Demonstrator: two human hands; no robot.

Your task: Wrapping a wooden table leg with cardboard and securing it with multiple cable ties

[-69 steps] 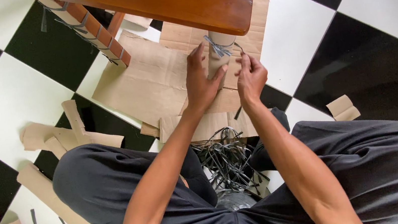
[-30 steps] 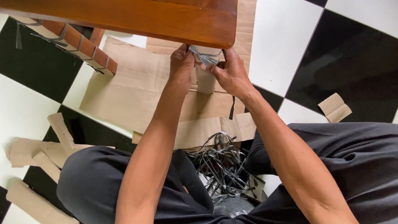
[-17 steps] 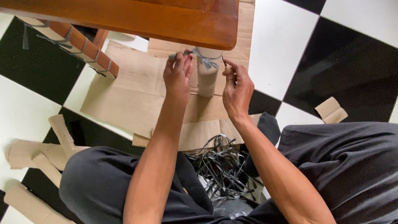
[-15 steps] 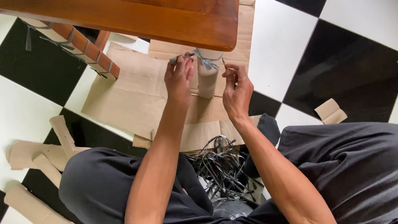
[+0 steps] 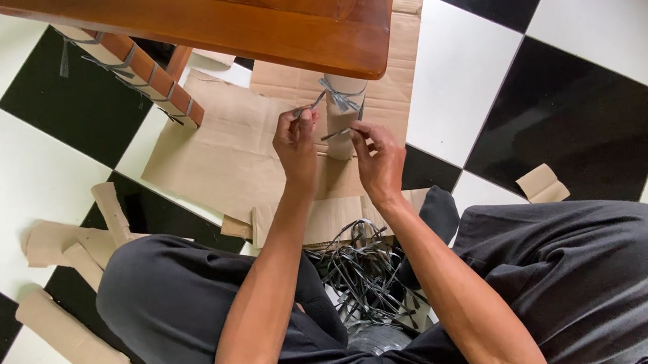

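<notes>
A wooden table (image 5: 253,9) stands over me, and its near leg (image 5: 340,114) is wrapped in brown cardboard. A grey plastic strap (image 5: 338,96) is tied in a knot around that leg. My left hand (image 5: 296,140) pinches one loose end of the strap just left of the leg. My right hand (image 5: 374,155) pinches the other end in front of the leg. Both hands are side by side, close under the table's corner.
A flat cardboard sheet (image 5: 229,148) lies under the leg. A tangle of grey straps (image 5: 364,272) sits between my knees. Another leg (image 5: 150,76), strapped with cardboard pieces, is at the left. Cardboard offcuts (image 5: 72,246) and a small scrap (image 5: 542,182) lie on the chequered floor.
My hands dropped a little from the knot and drew closer together, each keeping a strap end. The view shifted slightly.
</notes>
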